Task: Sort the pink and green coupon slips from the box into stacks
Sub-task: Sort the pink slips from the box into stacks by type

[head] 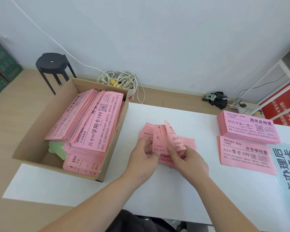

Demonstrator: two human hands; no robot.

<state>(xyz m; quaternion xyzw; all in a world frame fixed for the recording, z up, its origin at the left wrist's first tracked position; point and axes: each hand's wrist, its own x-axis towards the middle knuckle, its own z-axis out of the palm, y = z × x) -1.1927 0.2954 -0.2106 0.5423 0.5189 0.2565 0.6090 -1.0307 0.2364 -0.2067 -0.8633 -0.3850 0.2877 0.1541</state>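
1. At far left I see a black stool [52, 61] on the floor. Right of it, a cardboard box [38, 131] at the left end of the white table [157, 198] holds pink slips [94, 131] and a few green slips [56, 149] low at its near left.
2. A white cable tangle [119, 79] lies on the floor behind the box.
3. The left hand [142, 163] reaches forward with its fingers curled round the left edge of a loose pink bundle [164, 141] mid-table.
4. The right hand [191, 163], just beside it, pinches one slip of that bundle, whose far end is lifted.
5. Well to the right lie a far stack [248, 128] and a near stack [246, 154], both pink; the near one is beside a pale blue sheet [286, 173].
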